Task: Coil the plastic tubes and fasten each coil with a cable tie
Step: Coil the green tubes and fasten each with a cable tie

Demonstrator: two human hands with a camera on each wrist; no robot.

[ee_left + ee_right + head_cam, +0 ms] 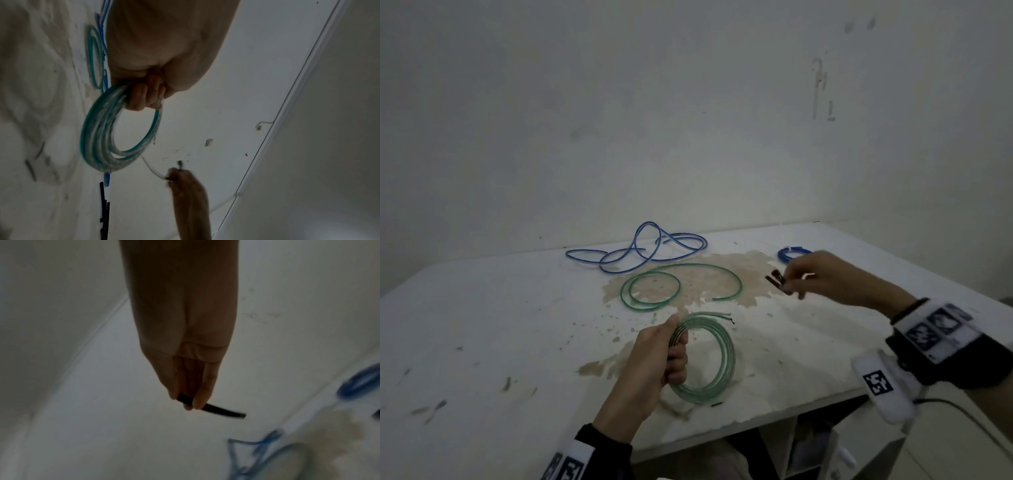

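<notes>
My left hand (676, 346) grips a coil of pale green tube (729, 359) by its left side and holds it upright just above the table; its fingers (144, 97) curl through the coil (96, 138). The coil's two loose ends stick out at its top. My right hand (799, 277) is raised at the right and pinches a black cable tie (775, 281) between thumb and fingertips (197, 402). The cable tie (222, 411) juts out to the side. The right hand (174, 177) is apart from the coil.
A loose green tube (647, 308) and a tangled loose blue tube (616, 271) lie on the far middle of the stained white table (500, 325). A small blue coil (786, 255) sits behind my right hand. Black cable ties (103, 211) lie on the table. A short black piece (717, 405) lies near the front edge.
</notes>
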